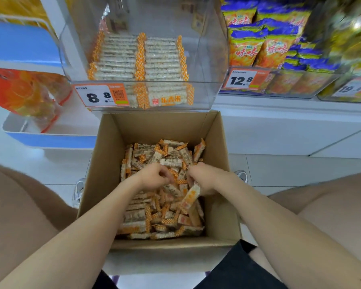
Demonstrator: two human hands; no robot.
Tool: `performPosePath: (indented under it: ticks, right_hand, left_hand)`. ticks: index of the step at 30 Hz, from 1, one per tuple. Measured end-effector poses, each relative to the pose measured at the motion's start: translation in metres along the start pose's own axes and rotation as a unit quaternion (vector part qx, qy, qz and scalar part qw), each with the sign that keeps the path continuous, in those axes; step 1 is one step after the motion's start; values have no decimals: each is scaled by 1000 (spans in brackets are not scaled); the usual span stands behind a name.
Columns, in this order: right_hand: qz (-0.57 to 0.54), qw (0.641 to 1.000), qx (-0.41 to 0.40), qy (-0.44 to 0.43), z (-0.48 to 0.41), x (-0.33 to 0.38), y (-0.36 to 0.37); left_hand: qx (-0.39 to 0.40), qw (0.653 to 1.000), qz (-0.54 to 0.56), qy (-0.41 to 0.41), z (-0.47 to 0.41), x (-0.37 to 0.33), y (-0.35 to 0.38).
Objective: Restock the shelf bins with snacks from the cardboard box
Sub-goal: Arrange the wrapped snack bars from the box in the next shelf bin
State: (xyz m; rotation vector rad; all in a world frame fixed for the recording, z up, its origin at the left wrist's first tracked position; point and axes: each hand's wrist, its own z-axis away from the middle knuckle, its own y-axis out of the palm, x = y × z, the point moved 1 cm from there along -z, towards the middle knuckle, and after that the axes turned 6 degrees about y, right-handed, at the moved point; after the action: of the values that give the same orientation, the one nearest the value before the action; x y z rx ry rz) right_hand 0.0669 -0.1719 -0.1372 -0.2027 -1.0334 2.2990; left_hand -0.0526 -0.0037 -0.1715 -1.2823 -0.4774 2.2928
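Orange-and-white rice-puff bars (154,207) lie jumbled beneath the fingers (165,176) in the open cardboard box (104,163); beyond them, neat rows fill the clear bin (214,59).

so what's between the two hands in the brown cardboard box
Head view: loose orange-and-white wrapped snack bars lie between the left hand and right hand.
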Motion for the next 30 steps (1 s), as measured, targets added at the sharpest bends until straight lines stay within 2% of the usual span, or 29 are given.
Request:
performPosePath:
  ticks: [2,7,12,15,19,22,25,27,30]
  right_hand:
    - [-57,997,-48,6,13,0,-18]
    - [-132,972,-189,54,47,-4,-57]
    - [-290,899,-317,85,57,-2,-78]
    - [-372,866,-325,81,58,4,-85]
    - [-491,813,-301,84,61,7,-86]
    - [-585,773,-242,22,71,14,-88]
    - [-570,790,-223,-41,82,26,-91]
    - [-527,811,-240,-85,85,33,-95]
    - [-495,811,-288,-125,91,41,-104]
  left_hand:
    - [-19,1000,1,13,8,-7,-15]
    - [-7,999,-46,18,39,-28,-65]
    - [-52,985,-118,111,74,-48,-104]
    - [-88,981,-90,149,88,-58,-115]
    - [-137,978,-35,153,102,-72,-123]
    - [-120,979,-4,166,113,-82,-130]
    - [-88,978,29,187,124,-93,-140]
    - [-99,972,41,210,132,-103,-147]
    - [-128,961,87,231,142,-114,-156]
